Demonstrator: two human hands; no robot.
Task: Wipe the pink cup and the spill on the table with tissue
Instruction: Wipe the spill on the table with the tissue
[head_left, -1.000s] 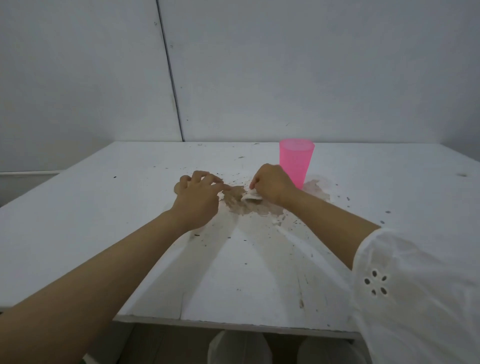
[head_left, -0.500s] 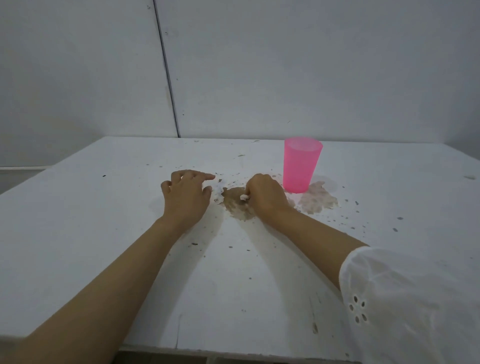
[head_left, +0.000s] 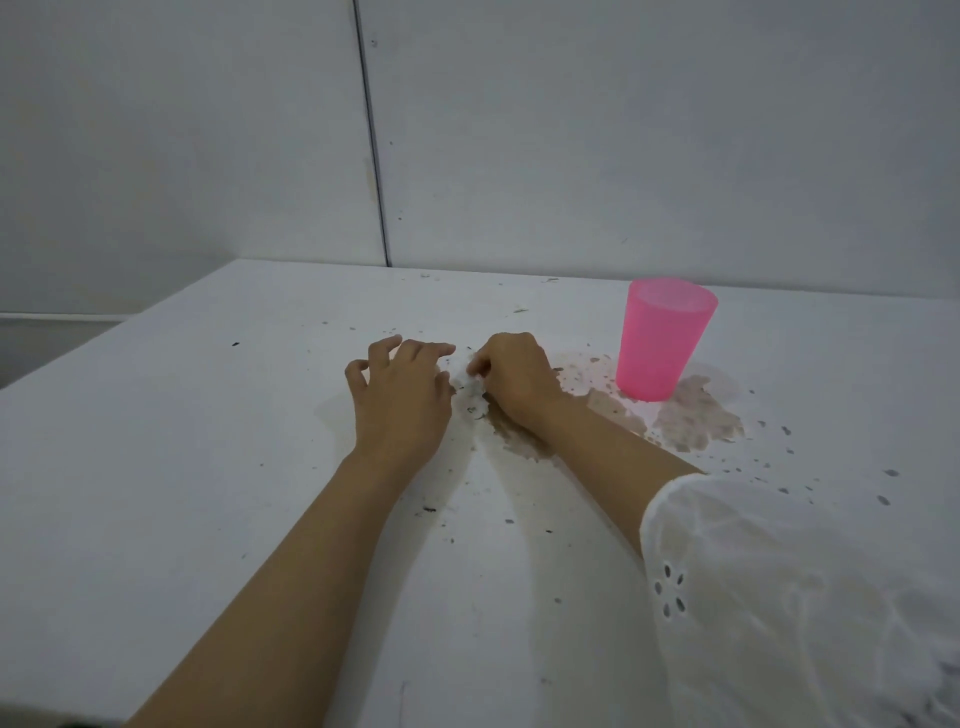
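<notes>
A pink cup (head_left: 665, 338) stands upright on the white table (head_left: 182, 467), right of my hands. A brown spill (head_left: 691, 421) spreads around the cup's base and runs left under my right wrist. My right hand (head_left: 514, 384) grips a small wet wad of white tissue (head_left: 470, 389) and presses it on the table at the spill's left end. My left hand (head_left: 400, 400) rests on the table just left of the tissue, fingers loosely curled, its fingertips close to the wad.
Dark specks and splashes (head_left: 789, 447) dot the table right of the spill and near my forearms. The table's left edge (head_left: 104, 338) runs diagonally. A grey wall (head_left: 519, 130) rises directly behind the table.
My right hand has drawn the tissue leftward away from the cup, uncovering more of the brown spill. My left hand has stayed beside it. The camera view has shifted slightly left.
</notes>
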